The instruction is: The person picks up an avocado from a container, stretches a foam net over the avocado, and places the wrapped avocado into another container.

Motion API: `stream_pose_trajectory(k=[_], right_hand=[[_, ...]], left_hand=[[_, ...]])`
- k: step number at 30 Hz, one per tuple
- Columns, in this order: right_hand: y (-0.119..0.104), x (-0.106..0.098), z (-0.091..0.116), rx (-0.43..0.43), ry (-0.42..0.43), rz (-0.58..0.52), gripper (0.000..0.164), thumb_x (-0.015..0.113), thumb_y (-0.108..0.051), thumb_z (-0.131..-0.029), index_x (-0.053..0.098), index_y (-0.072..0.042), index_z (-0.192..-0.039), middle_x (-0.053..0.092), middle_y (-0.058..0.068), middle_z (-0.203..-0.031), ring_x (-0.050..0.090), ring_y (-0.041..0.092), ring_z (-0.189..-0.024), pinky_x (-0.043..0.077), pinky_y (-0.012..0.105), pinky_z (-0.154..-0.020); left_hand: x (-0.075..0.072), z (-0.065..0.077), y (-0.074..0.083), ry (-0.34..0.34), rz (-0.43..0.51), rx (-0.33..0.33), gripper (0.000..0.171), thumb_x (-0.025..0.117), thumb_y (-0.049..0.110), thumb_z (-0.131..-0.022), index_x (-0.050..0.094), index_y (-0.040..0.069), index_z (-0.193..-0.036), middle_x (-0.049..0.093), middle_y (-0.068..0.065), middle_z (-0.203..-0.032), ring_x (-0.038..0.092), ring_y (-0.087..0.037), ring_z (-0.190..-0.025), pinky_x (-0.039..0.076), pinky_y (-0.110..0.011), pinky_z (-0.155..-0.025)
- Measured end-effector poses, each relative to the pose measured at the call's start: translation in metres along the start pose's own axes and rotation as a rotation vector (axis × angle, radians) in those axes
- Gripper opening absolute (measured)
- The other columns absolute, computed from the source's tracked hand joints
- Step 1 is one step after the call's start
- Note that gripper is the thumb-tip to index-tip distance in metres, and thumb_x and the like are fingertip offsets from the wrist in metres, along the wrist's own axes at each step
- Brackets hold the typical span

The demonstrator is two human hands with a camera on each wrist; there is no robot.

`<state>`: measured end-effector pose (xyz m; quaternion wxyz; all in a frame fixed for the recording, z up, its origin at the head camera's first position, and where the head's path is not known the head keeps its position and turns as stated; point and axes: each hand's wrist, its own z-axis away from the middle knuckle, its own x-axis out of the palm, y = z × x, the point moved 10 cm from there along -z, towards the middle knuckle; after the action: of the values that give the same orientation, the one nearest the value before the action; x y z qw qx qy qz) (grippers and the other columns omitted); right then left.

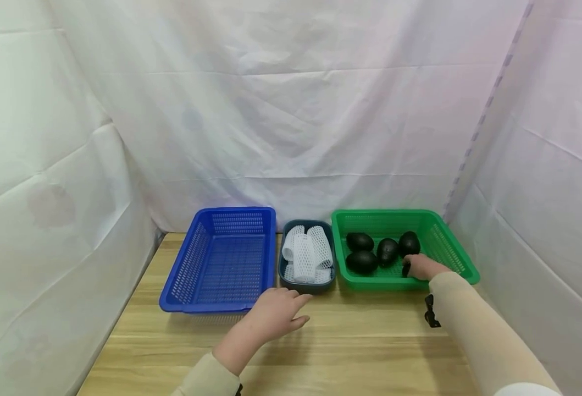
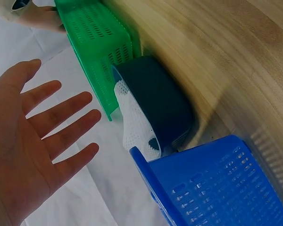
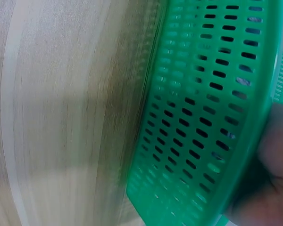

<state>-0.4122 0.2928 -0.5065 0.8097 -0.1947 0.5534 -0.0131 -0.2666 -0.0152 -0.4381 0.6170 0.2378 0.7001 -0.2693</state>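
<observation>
In the head view my right hand reaches over the near rim of the green basket and grips a dark avocado, mostly hidden by the fingers. Several more dark avocados lie in that basket, left of the hand. My left hand hovers near the blue basket's front right corner, holding nothing. Its fingers are spread in the left wrist view. Just beyond it is a small dark teal bin with several white foam net sleeves inside.
An empty blue basket stands left of the teal bin. All three containers sit in a row on a wooden table. White cloth hangs behind and on both sides.
</observation>
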Motion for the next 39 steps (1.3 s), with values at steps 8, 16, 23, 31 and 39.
stream_pose_trajectory(k=[8, 16, 23, 31, 39], right_hand=[[0.000, -0.004, -0.001, -0.024, 0.085, 0.026, 0.036, 0.063, 0.009, -0.086, 0.056, 0.013, -0.121, 0.055, 0.035, -0.117, 0.053, 0.051, -0.108, 0.050, 0.051, -0.080], [-0.004, -0.015, 0.004, -0.068, 0.102, -0.045, 0.042, 0.067, 0.002, -0.088, 0.052, 0.013, -0.126, 0.050, 0.039, -0.123, 0.051, 0.052, -0.109, 0.050, 0.051, -0.076], [-0.014, -0.025, 0.014, -0.089, 0.141, -0.108, 0.048, 0.061, -0.007, -0.094, 0.044, 0.012, -0.135, 0.041, 0.041, -0.132, 0.042, 0.056, -0.118, 0.045, 0.060, -0.086], [-0.041, -0.034, 0.033, -0.126, 0.225, -0.149, 0.051, 0.059, -0.014, -0.097, 0.041, 0.006, -0.141, 0.036, 0.037, -0.140, 0.037, 0.054, -0.125, 0.040, 0.064, -0.093], [-0.075, -0.037, 0.051, -0.162, 0.274, -0.234, 0.056, 0.055, -0.024, -0.101, 0.035, -0.001, -0.148, 0.033, 0.029, -0.147, 0.034, 0.049, -0.131, 0.037, 0.064, -0.097]], left_hand=[[0.003, -0.001, 0.002, 0.005, 0.004, -0.016, 0.043, 0.061, 0.048, -0.093, 0.064, 0.021, -0.126, 0.069, 0.005, -0.100, 0.065, -0.014, -0.087, 0.053, -0.032, -0.070], [0.004, 0.001, 0.003, 0.043, 0.009, -0.028, 0.042, 0.062, 0.047, -0.092, 0.065, 0.020, -0.125, 0.069, 0.005, -0.100, 0.064, -0.014, -0.084, 0.052, -0.031, -0.066], [0.006, 0.003, -0.002, 0.048, 0.067, -0.084, 0.039, 0.061, 0.044, -0.094, 0.065, 0.019, -0.124, 0.068, 0.003, -0.103, 0.065, -0.015, -0.089, 0.054, -0.032, -0.069], [0.007, 0.007, -0.014, 0.113, 0.303, -0.219, 0.034, 0.061, 0.035, -0.095, 0.065, 0.016, -0.123, 0.067, 0.000, -0.111, 0.064, -0.019, -0.100, 0.053, -0.037, -0.082], [0.025, 0.011, -0.023, 0.184, 0.733, -0.371, 0.033, 0.063, 0.023, -0.095, 0.063, 0.012, -0.126, 0.065, -0.003, -0.117, 0.062, -0.022, -0.106, 0.052, -0.042, -0.087]])
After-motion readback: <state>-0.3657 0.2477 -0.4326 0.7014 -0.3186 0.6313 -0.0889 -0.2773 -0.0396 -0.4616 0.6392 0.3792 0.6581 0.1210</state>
